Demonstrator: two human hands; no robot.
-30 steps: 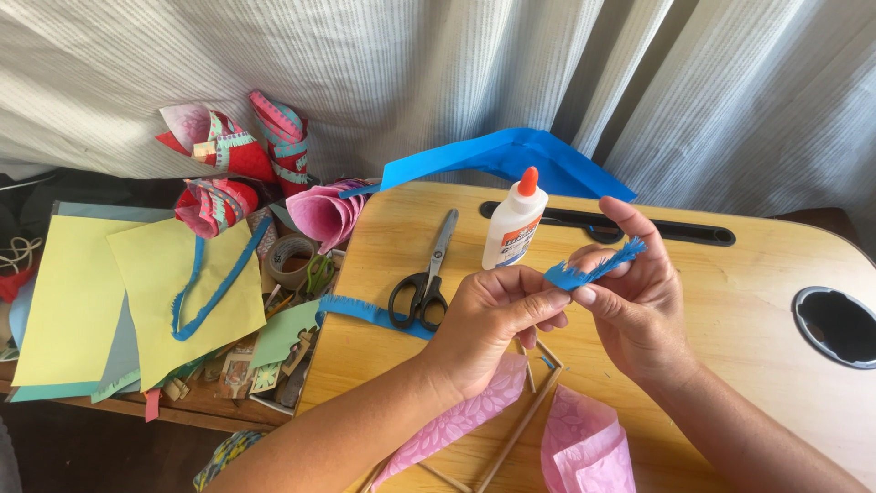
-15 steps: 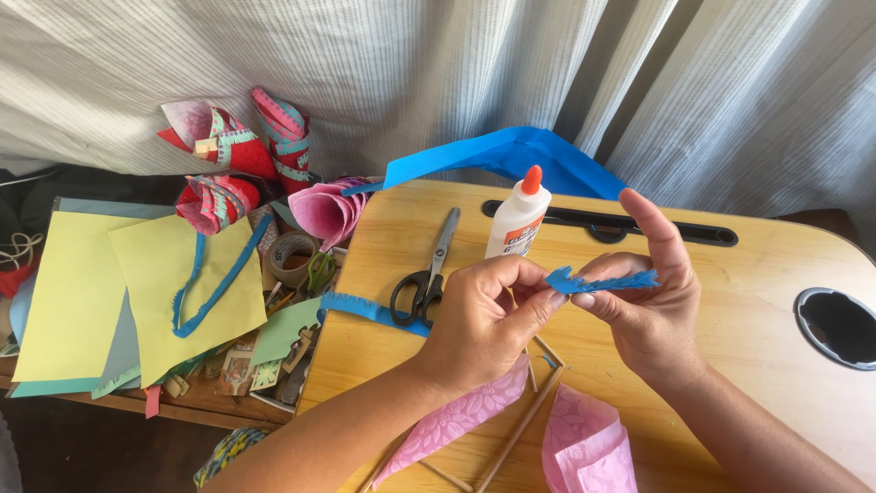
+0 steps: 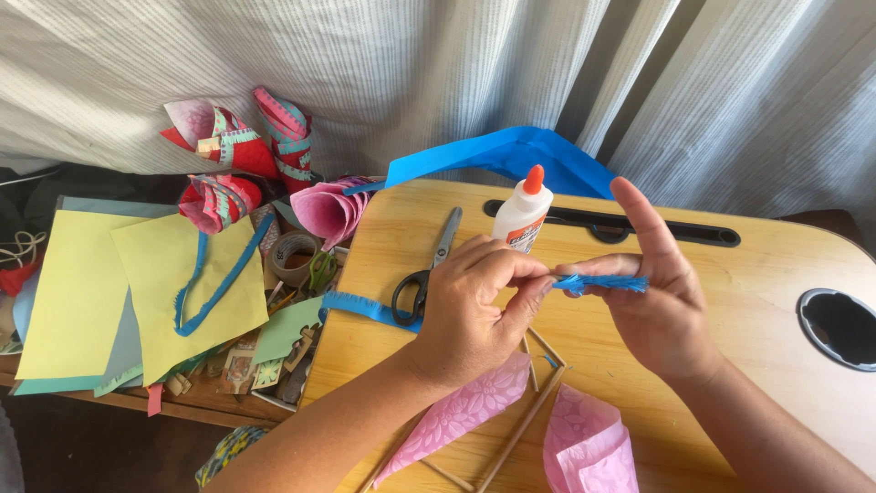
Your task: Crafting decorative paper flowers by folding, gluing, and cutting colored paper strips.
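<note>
Blue fringed strip (image 3: pixel 602 284): being held above the wooden table (image 3: pixel 730 274), stretched between both hands.
Left hand (image 3: pixel 470 315): fingertips pinching one end.
Right hand (image 3: pixel 662 306): thumb pressing it against the fingers, index raised.
Progress: pink paper cone (image 3: pixel 461 417) lying rolled; sticks (image 3: pixel 520 429), glue bottle (image 3: pixel 522 215) waiting unused.

Scissors (image 3: pixel 425 270), glue bottle (image 3: pixel 523 214) (upright), yellow paper sheets (image 3: pixel 137 283).

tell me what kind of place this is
Probably a home craft corner by a curtained window: a wooden lap desk with glue and scissors, coloured paper piled beside it.
</note>
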